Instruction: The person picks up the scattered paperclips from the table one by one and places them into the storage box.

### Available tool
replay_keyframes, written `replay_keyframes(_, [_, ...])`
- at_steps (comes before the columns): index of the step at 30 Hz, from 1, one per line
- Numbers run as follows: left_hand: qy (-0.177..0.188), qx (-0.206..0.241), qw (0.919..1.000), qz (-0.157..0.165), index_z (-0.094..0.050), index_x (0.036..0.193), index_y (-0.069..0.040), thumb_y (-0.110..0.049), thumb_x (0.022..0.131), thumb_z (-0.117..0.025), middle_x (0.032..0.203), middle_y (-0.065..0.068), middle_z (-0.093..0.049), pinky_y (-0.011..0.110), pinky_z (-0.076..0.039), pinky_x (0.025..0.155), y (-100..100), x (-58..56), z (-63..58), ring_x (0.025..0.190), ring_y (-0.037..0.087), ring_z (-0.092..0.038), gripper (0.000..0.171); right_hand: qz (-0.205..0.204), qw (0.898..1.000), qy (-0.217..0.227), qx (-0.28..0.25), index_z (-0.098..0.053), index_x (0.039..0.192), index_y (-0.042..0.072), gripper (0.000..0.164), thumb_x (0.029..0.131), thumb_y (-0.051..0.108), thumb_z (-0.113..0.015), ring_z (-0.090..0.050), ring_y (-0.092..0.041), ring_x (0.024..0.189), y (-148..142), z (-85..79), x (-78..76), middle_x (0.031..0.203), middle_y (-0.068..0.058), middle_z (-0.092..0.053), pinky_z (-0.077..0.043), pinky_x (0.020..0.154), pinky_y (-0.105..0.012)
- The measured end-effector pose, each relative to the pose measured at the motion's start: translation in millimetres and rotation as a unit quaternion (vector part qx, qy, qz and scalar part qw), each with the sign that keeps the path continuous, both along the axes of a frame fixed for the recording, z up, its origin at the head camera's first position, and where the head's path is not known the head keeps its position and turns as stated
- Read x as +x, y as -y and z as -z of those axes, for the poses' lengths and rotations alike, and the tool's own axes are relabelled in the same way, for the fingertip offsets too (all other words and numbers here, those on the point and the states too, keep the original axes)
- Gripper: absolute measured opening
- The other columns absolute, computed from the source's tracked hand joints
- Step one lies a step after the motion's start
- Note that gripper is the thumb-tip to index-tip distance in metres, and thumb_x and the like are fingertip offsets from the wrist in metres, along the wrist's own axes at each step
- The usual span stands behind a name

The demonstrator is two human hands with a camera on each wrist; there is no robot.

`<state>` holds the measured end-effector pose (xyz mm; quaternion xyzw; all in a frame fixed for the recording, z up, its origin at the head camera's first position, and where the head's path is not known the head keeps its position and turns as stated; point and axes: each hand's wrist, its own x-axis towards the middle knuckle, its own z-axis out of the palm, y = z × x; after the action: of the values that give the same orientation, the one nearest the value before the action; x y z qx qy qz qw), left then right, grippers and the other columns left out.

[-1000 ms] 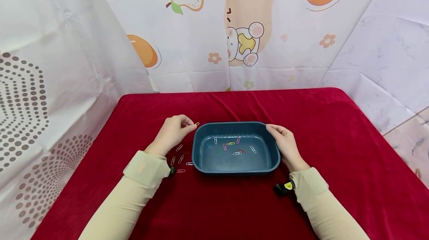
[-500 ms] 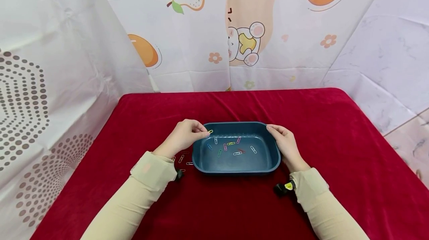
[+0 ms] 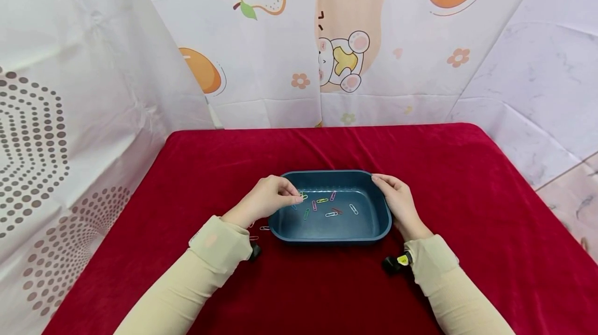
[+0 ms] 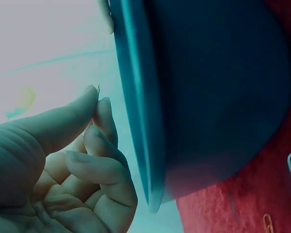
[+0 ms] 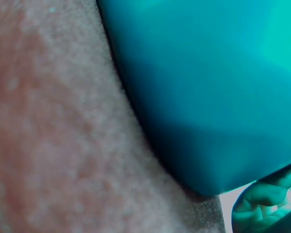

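A dark blue rectangular tray [image 3: 322,230] sits on the red cloth with several coloured paper clips scattered on its floor. My left hand [image 3: 271,199] is over the tray's left side and pinches a yellowish paper clip [image 3: 304,197] between thumb and index finger. In the left wrist view only a thin edge of that paper clip [image 4: 98,89] shows at the fingertips, beside the tray's rim. My right hand [image 3: 401,204] holds the tray's right side, thumb at the rim; the right wrist view shows curled fingers [image 5: 262,199] by the wall.
Several loose paper clips lie on the red cloth [image 3: 224,278] left of the tray, including a white one [image 3: 264,228] and a pink one [image 3: 254,238]; my left forearm partly covers that area. A printed curtain [image 3: 271,111] hangs behind the table.
My left hand has carried the paper clip rightward and nearer, from outside the tray's back left corner to over its inside. The right hand and the tray have stayed put.
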<state>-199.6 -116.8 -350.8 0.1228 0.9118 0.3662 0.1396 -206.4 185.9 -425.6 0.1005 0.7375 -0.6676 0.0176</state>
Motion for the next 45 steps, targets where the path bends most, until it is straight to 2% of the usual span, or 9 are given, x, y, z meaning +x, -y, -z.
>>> replay_keyframes(10, [0.019,-0.008,0.9997,0.013,-0.074,0.088,-0.013,-0.023,0.088,-0.075,0.082,-0.002,-0.070,0.026,-0.050,0.066,-12,6.6,10.6,0.077,0.015,-0.057,0.010,-0.002,1.000,0.001,0.000,-0.057,0.135,0.002,0.051,0.099,0.038,-0.058,-0.063,0.002,0.089,0,2.6,-1.6,0.096,0.022,-0.066,-0.053,0.078,-0.014])
replay_keyframes(18, [0.008,-0.005,0.9992,0.038,-0.075,0.085,-0.013,-0.021,0.088,-0.075,0.080,-0.003,-0.071,0.024,-0.048,0.063,-19,9.1,16.6,0.073,0.013,-0.057,0.008,-0.002,1.000,0.002,-0.011,-0.057,0.134,0.002,0.051,0.099,0.038,-0.059,-0.064,0.001,0.087,-1,2.9,-0.8,0.094,0.022,-0.067,-0.053,0.077,-0.014])
replay_keyframes(26, [0.009,0.002,0.9980,0.062,-0.076,0.086,-0.014,-0.020,0.089,-0.075,0.086,-0.004,-0.072,0.025,-0.047,0.063,-25,12.1,23.2,0.076,0.013,-0.056,0.007,-0.004,0.999,-0.003,-0.034,-0.063,0.126,0.009,0.040,0.098,0.037,-0.062,-0.065,0.001,0.085,-1,3.9,-2.0,0.091,0.022,-0.069,-0.054,0.076,-0.016])
replay_keyframes(32, [0.004,-0.012,0.9973,0.073,-0.076,0.085,-0.016,-0.021,0.089,-0.074,0.081,-0.006,-0.070,0.025,-0.046,0.063,-27,13.0,25.8,0.072,0.012,-0.055,0.007,-0.001,1.000,-0.003,-0.025,-0.061,0.130,0.005,0.046,0.098,0.037,-0.061,-0.064,0.002,0.087,0,3.5,-2.5,0.092,0.023,-0.068,-0.054,0.077,-0.015])
replay_keyframes(39, [0.003,-0.011,0.9962,0.086,-0.077,0.084,-0.016,-0.021,0.088,-0.075,0.076,-0.001,-0.073,0.025,-0.046,0.064,-28,13.0,29.3,0.069,0.011,-0.055,0.007,0.001,1.000,-0.002,-0.029,-0.060,0.132,0.004,0.046,0.098,0.036,-0.062,-0.064,0.002,0.086,0,2.0,-1.8,0.093,0.022,-0.068,-0.053,0.076,-0.015])
replay_keyframes(45, [-0.001,-0.017,0.9962,0.086,-0.077,0.083,-0.016,-0.022,0.088,-0.076,0.076,-0.005,-0.071,0.025,-0.046,0.063,-31,12.8,31.3,0.070,0.010,-0.055,0.007,0.002,1.000,0.001,-0.029,-0.060,0.132,0.004,0.046,0.098,0.035,-0.062,-0.064,0.002,0.086,0,1.6,-1.3,0.092,0.022,-0.068,-0.053,0.076,-0.015])
